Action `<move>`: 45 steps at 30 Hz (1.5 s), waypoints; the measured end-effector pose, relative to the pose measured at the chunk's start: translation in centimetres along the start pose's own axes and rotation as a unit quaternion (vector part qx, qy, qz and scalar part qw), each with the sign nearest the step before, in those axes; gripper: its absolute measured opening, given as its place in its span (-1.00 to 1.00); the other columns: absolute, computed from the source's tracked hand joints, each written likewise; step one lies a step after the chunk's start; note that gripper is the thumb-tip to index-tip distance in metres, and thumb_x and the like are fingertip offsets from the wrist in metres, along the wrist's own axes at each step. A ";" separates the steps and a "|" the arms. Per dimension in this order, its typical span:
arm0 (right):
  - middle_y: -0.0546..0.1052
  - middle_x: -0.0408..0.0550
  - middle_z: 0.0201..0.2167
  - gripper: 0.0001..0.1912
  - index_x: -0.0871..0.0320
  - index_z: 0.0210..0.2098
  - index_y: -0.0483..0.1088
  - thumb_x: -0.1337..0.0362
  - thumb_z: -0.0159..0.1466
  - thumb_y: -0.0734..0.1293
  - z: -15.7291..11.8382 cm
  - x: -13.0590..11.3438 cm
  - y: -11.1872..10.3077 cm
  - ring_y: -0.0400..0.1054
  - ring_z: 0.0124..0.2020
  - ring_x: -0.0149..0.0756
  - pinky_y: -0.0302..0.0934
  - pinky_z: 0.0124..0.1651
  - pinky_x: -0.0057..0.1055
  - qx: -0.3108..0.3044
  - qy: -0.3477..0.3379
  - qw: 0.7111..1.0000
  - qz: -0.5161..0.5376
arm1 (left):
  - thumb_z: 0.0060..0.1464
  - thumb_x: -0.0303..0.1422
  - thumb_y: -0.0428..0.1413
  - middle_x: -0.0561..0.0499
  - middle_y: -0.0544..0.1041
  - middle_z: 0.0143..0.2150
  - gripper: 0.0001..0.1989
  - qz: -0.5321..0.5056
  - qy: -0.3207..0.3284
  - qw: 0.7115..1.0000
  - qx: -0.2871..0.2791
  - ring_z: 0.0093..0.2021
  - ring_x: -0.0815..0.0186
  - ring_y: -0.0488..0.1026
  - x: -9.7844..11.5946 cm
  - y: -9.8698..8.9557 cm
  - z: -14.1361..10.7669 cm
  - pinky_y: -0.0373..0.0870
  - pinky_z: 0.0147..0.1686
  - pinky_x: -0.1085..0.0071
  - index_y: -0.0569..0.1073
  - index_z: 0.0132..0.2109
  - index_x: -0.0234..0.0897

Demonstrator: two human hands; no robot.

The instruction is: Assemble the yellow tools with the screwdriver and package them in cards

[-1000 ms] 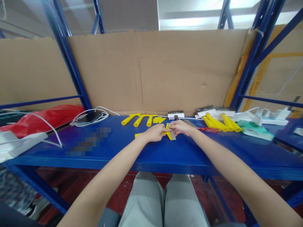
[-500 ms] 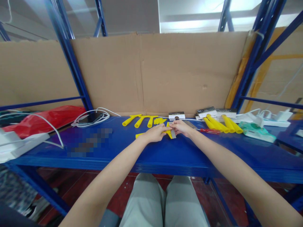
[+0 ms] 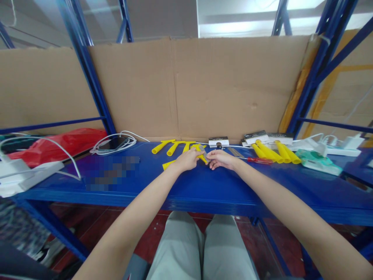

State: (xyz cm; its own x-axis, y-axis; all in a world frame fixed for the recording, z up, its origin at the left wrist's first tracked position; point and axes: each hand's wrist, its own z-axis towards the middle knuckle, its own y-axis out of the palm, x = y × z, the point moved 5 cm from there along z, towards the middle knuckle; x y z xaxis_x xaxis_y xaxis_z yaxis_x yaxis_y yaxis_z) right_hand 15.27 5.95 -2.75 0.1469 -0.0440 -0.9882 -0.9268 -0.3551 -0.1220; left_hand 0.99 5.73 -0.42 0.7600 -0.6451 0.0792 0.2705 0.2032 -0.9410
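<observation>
My left hand (image 3: 188,159) is closed around the handle of a yellow scraper (image 3: 201,157), whose end sticks out behind the hand at the left. A grey metal blade (image 3: 204,153) lies against the scraper's head, tilted. My right hand (image 3: 220,160) has its thumb and forefinger pinched at the blade's right edge, the other fingers loosely curled. Behind the hands lie several yellow scraper handles (image 3: 172,148) and, partly covered, small yellow pieces (image 3: 194,146). Flat metal blades (image 3: 234,152) rest beyond my right wrist.
At right are a red screwdriver (image 3: 258,160), yellow scrapers with black-and-white cards (image 3: 256,137), a green-white packet (image 3: 319,162) and a power strip (image 3: 342,151). A coiled white cable (image 3: 113,146) and red bag (image 3: 62,144) lie left. Cardboard (image 3: 215,89) backs the blue table (image 3: 201,190).
The scraper has turned in my left hand, so its blade now points up and back instead of toward me. My right hand has shifted to the blade's side, its fingers lower.
</observation>
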 end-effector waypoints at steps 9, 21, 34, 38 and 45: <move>0.53 -0.11 -0.61 -0.82 0.18 -0.50 0.29 0.47 0.21 0.30 -0.3 -0.5 0.2 0.29 -0.68 -0.51 0.24 -0.57 -0.60 0.015 -0.052 0.998 -0.016 | 0.20 -0.44 -0.05 -0.17 0.44 0.04 -0.55 -0.003 0.001 1.000 0.007 0.08 0.14 0.39 0.3 -0.4 0.0 0.28 0.10 0.23 0.37 0.22 -0.20; 0.53 -0.12 -0.57 -0.87 0.18 -0.39 0.33 0.46 0.27 0.23 -0.6 -0.5 -0.2 0.38 -0.62 -0.43 0.28 -0.56 -0.54 -0.041 -0.012 0.999 0.006 | 0.21 -0.44 -0.04 -0.17 0.38 0.16 -0.52 0.035 -0.026 0.999 -0.012 0.15 0.09 0.36 1.1 -1.0 -0.5 0.26 0.13 0.25 0.33 0.26 -0.16; 0.50 -0.12 -0.66 -0.85 0.21 -0.53 0.34 0.46 0.17 0.29 -0.6 -1.0 0.1 0.18 -0.76 -0.56 0.04 -0.73 -0.63 0.002 -0.056 0.993 -0.102 | 0.21 -0.43 -0.05 -0.13 0.46 0.01 -0.55 0.035 0.008 0.999 -0.034 0.05 0.16 0.40 1.1 -0.6 -0.3 0.29 0.08 0.24 0.36 0.22 -0.16; 0.48 -0.14 -0.67 -0.84 0.21 -0.53 0.35 0.41 0.19 0.28 -0.7 -1.2 0.1 0.12 -0.80 -0.57 -0.04 -0.76 -0.61 0.016 -0.058 0.990 -0.126 | 0.20 -0.44 -0.05 -0.15 0.46 0.03 -0.55 0.019 0.018 0.999 -0.033 0.07 0.17 0.38 0.6 -0.4 0.0 0.27 0.10 0.26 0.37 0.21 -0.20; 0.41 -0.20 -0.73 -0.86 0.21 -0.48 0.37 0.41 0.21 0.26 -0.4 -1.1 -2.6 0.06 -0.80 -0.56 -0.07 -0.73 -0.59 0.082 -0.046 0.981 -0.169 | 0.20 -0.43 -0.02 -0.09 0.47 0.03 -0.57 0.000 0.031 0.999 -0.041 0.05 0.22 0.40 0.0 0.0 0.2 0.25 0.12 0.30 0.40 0.20 -0.14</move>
State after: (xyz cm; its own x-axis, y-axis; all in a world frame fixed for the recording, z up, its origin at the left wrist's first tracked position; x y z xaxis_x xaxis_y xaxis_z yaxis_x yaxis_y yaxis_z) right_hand 17.66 6.54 -1.30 0.4303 0.1383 -0.8920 -0.8747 -0.1804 -0.4499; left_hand 1.08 5.88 -0.36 0.7217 -0.6894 0.0622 0.2200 0.1431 -0.9649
